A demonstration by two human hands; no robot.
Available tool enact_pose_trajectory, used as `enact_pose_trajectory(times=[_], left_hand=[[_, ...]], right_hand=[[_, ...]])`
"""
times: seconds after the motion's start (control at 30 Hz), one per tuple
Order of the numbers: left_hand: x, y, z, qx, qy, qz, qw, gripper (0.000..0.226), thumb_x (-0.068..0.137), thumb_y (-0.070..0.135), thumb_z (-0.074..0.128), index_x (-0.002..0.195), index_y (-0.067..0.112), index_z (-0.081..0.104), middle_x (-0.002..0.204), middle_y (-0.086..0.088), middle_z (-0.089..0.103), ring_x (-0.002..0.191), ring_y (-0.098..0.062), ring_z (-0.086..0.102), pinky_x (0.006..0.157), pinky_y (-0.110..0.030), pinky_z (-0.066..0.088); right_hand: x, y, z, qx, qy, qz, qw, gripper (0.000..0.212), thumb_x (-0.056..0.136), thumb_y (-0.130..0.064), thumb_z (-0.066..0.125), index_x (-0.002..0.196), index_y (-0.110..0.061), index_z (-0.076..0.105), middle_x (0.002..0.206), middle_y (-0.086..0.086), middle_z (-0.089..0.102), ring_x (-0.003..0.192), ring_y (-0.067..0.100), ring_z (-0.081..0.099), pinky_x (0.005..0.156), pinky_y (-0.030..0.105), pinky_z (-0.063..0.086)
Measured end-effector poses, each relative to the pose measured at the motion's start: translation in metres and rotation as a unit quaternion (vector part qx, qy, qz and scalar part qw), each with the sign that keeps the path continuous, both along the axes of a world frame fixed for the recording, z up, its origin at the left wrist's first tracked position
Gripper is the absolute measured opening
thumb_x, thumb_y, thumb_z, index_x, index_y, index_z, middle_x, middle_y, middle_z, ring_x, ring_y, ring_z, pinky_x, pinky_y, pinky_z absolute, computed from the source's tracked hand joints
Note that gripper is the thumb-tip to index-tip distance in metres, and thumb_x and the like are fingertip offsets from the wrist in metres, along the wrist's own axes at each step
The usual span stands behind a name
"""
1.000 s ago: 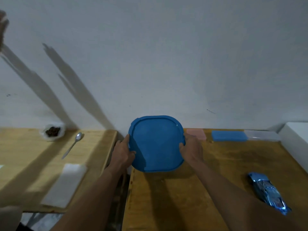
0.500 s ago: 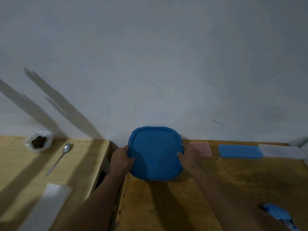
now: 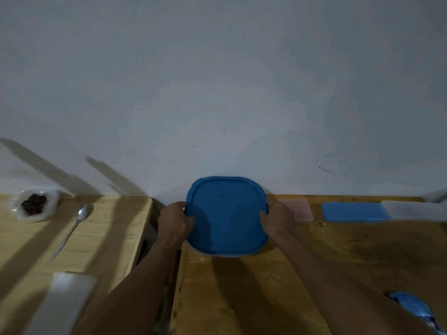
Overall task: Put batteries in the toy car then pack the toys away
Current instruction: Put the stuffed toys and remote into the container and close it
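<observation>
Now blue lid (image 3: 226, 213) btwn both hands (image 3: 175, 220).

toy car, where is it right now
In the head view the blue toy car lies at the bottom right corner on the wooden table, beside the right forearm, well short of the blue lid.

Two wooden tables side by side against wall, dark gap between them. Left table (image 3: 101, 228): white bag of dark bits (image 3: 33, 204) at far edge, spoon (image 3: 72, 228) just beside it, white flat piece (image 3: 65, 301) near front. Right table (image 3: 362, 257): blue lidded container (image 3: 227, 216) at far left corner, pink box (image 3: 297, 210) just beside it, then blue box (image 3: 354, 212) touching clear box (image 3: 411, 210); blue toy car (image 3: 413, 310) near front right
</observation>
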State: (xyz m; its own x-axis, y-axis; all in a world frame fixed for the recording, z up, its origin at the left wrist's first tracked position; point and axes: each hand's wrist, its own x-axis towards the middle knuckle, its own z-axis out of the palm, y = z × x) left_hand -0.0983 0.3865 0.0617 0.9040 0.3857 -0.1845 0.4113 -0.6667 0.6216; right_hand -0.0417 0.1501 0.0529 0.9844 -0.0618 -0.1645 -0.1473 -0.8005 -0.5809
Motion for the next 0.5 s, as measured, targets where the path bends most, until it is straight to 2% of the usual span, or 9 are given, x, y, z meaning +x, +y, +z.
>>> enact_pose_trajectory(times=[0.13,0.27,0.4,0.5], left_hand=[[-0.004,0.004,-0.001,0.004,-0.011,0.019,1.0,0.048,0.084,0.004,0.06,0.132,0.006,0.058,0.108,-0.014,0.072,0.09,-0.026,0.069,0.076,-0.034,0.06],[-0.008,0.008,-0.002,0.017,-0.006,0.006,1.0,0.039,0.084,0.002,0.061,0.123,0.005,0.065,0.103,-0.012,0.073,0.086,-0.023,0.067,0.07,-0.025,0.055],[-0.004,0.011,-0.005,0.01,0.005,0.006,1.0,0.033,0.088,0.006,0.064,0.12,0.004,0.066,0.107,-0.013,0.072,0.093,-0.026,0.068,0.077,-0.03,0.057],[-0.001,0.013,-0.006,0.006,0.011,0.01,1.0,0.031,0.087,0.008,0.067,0.117,0.002,0.068,0.105,-0.015,0.072,0.091,-0.027,0.069,0.073,-0.028,0.056]], right_hand=[[-0.006,0.004,0.001,-0.001,-0.007,0.02,1.0,0.021,0.093,-0.015,0.057,0.113,-0.01,0.061,0.074,-0.007,0.053,0.067,0.011,0.051,0.048,0.021,0.035],[-0.01,0.006,0.002,-0.006,-0.009,0.022,1.0,0.019,0.093,-0.016,0.059,0.11,-0.009,0.062,0.081,-0.004,0.055,0.072,0.013,0.051,0.057,0.023,0.039],[-0.005,0.006,0.001,0.013,0.007,0.008,1.0,0.01,0.092,-0.014,0.06,0.099,-0.009,0.064,0.078,-0.004,0.057,0.071,0.014,0.055,0.06,0.025,0.045],[-0.002,0.008,-0.001,0.011,0.01,0.011,1.0,0.009,0.092,-0.012,0.058,0.097,-0.009,0.064,0.081,-0.001,0.06,0.071,0.014,0.056,0.057,0.023,0.042]])
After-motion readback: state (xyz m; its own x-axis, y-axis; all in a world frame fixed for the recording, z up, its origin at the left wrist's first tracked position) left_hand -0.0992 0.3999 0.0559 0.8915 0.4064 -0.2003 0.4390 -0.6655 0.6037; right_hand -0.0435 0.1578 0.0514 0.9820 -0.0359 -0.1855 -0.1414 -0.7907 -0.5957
